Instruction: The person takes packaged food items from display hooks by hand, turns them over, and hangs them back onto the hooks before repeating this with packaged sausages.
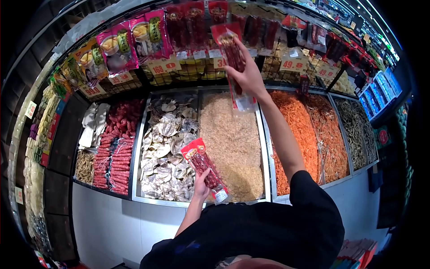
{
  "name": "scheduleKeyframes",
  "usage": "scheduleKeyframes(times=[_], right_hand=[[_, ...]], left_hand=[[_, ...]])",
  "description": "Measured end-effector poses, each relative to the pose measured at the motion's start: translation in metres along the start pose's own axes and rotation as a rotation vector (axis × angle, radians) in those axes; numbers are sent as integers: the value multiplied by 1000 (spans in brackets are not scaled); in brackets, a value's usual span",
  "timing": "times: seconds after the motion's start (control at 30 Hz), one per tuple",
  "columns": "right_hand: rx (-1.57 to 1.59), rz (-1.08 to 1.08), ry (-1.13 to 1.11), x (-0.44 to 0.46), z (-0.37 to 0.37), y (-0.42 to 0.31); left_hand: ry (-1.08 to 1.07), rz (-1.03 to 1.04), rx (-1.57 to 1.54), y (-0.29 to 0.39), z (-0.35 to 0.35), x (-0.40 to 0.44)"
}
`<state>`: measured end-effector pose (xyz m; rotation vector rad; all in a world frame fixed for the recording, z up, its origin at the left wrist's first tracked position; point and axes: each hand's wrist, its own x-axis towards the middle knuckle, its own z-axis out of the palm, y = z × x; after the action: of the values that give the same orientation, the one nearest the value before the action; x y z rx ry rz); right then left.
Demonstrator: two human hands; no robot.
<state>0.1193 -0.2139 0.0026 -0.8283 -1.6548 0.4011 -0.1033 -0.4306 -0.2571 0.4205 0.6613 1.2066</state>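
My left hand [202,184] is closed round the lower right side of a red sausage packet [204,165], tilted above the dried seafood bin [166,152] and the edge of a bin of small pale dried goods [230,134]. Up at the hanging display, my right hand [246,74] grips a second red packet [232,54] of dark sausages by its right side. That packet's clear lower end hangs over the pale bin. Similar red packets [195,24] hang just behind it.
Pink packets [150,36] hang at the upper left above price cards [164,66]. Red sausages [117,157] fill a bin on the left. Orange dried goods [293,134] lie under my right forearm. Blue boxes [380,94] stand at the right.
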Motion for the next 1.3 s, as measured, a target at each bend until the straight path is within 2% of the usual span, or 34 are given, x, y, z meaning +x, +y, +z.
scheduleKeyframes(times=[0.07,0.13,0.2,0.43,0.73,0.87,1.07,1.3], right_hand=[[-118,-62,27,31,2,5],[-82,-92,30,56,4,11],[-246,-175,87,72,6,13],[-192,-4,88,90,10,34],[-161,72,30,88,9,40],[-230,12,86,87,10,35],[-172,82,86,93,10,36],[-273,-36,120,104,13,39]], left_hand=[[3,-8,-1,1,-2,-1],[7,-3,-10,3,-1,-2],[7,-2,-17,3,-3,-2],[9,0,-9,3,-7,-3],[51,44,11,6,-6,-3],[55,53,26,7,-5,-3],[50,51,13,4,-10,-3],[58,34,-26,4,-14,-2]])
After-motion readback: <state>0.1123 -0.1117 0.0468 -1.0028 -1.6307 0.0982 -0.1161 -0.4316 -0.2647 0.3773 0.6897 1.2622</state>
